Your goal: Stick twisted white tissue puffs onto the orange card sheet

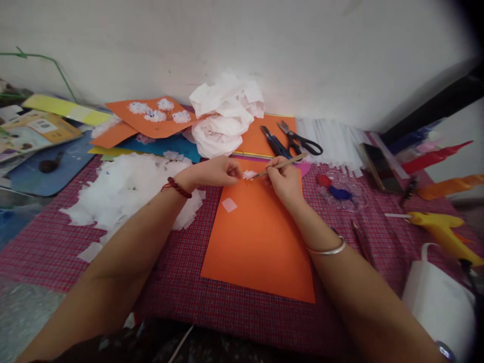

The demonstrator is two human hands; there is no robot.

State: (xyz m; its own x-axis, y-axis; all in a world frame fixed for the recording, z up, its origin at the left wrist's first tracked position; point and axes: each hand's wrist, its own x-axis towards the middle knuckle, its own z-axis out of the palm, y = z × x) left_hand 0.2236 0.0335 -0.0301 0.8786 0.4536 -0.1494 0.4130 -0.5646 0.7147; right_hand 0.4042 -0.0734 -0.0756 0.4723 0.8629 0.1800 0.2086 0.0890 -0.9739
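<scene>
An orange sheet of paper [260,237] lies on the checked tablecloth in front of me. Near its top edge sits a small ruffled white paper tuft [249,174]. My right hand [283,180] grips a thin wooden stick [289,161], whose lower tip reaches the tuft's right side. Left of the tuft, my left hand [221,171] has its fingers curled together; whether anything is between the fingertips is too small to make out. One white paper square [229,204] lies flat on the orange sheet, below my left hand. Beside my left forearm spreads a pile of white paper squares [124,186].
Crumpled white paper [223,116], scissors [298,138] and a cutter [276,143] lie behind the sheet. An orange card with white tufts [151,117] rests back left. To the right are a clear palette [342,194], a yellow glue gun [442,227] and a white container [438,297].
</scene>
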